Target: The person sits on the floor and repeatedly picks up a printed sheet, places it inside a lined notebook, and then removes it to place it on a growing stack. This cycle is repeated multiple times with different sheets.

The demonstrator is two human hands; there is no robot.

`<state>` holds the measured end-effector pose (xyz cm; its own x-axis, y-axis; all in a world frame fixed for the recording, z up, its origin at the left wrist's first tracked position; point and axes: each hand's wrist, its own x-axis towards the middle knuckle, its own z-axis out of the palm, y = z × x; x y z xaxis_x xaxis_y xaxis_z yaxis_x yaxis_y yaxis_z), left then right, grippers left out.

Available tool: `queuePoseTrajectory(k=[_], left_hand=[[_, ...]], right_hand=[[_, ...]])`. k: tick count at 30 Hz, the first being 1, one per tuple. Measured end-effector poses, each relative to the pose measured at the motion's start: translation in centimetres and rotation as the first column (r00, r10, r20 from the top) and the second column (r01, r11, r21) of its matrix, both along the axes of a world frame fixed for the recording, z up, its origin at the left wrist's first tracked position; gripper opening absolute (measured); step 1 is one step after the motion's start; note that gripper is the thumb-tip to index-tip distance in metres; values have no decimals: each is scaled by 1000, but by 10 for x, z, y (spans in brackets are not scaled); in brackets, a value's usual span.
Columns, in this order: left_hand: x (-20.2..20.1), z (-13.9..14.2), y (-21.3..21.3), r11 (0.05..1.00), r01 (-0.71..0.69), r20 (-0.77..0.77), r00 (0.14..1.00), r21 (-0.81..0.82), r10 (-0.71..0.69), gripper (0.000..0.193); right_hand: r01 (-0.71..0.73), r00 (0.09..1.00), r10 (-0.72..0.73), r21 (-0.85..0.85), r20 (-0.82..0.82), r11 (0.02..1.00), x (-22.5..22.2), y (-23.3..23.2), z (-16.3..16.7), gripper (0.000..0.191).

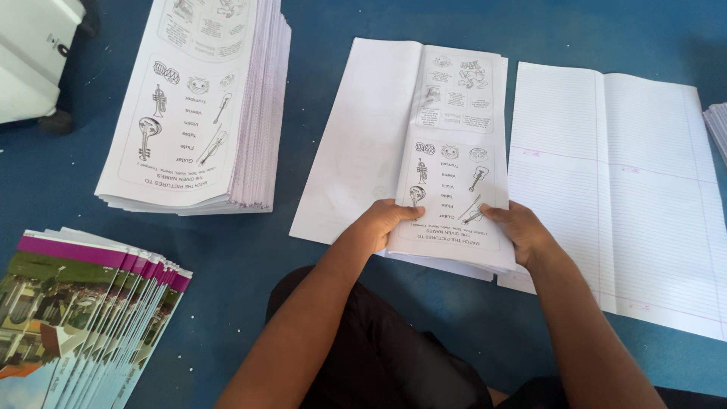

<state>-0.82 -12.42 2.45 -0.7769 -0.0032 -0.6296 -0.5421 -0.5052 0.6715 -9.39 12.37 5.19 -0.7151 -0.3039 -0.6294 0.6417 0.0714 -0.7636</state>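
A folded printed sheet (pixel 454 144) with drawings of musical instruments lies on a blank white sheet (pixel 356 144) on the blue floor. My left hand (pixel 385 221) grips the folded sheet's near left corner, thumb on top. My right hand (pixel 522 231) holds its near right corner the same way. The sheet's far end rests flat, the near end is pinched between my fingers.
A thick stack of the same printed sheets (pixel 201 98) lies at the far left. Fanned colourful covers with purple bands (pixel 91 318) sit at the near left. A large ruled sheet (pixel 621 189) lies to the right. A white case (pixel 34 53) stands at the top left.
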Motion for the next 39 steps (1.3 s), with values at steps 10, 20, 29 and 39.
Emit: queuePoseTrajectory(k=[10,20,29,39], left_hand=[[-6,-3,-9,998,-42,-37,999,-47,40,46],[-37,33,-13,968,-97,-215,976,-233,46,37],[-104,119,-40,946,-259,-505,854,-195,130,33],[-86,173,-13,875,-390,-679,727,-287,102,26]], right_hand=[[8,975,23,141,-220,990,10,-4,10,47],[-59,865,83,64,-495,996,13,-2,40,40],[-94,759,101,46,-643,995,14,1,54,31],[-14,706,88,111,-702,994,0,-7,84,44]])
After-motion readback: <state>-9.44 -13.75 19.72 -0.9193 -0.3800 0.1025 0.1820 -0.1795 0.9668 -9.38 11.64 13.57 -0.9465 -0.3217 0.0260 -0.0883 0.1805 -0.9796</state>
